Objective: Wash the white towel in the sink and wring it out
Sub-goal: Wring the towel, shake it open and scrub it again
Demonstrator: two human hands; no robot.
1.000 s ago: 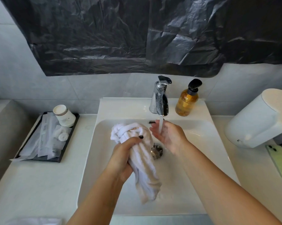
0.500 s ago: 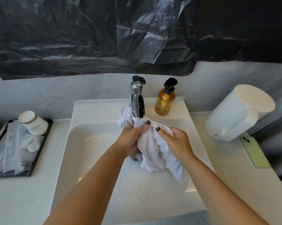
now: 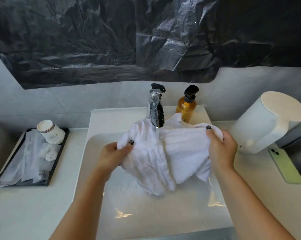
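Fingers of the left hand (image 3: 111, 157) and right hand (image 3: 221, 149) are clamped on the white towel (image 3: 165, 153) mid-frame over the sink (image 3: 146, 213), beneath the faucet (image 3: 155, 108); most fingertips hide behind cloth.

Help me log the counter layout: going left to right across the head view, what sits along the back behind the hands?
Black tray → paper cups → faucet → amber soap bottle → white cylindrical appliance → green phone.
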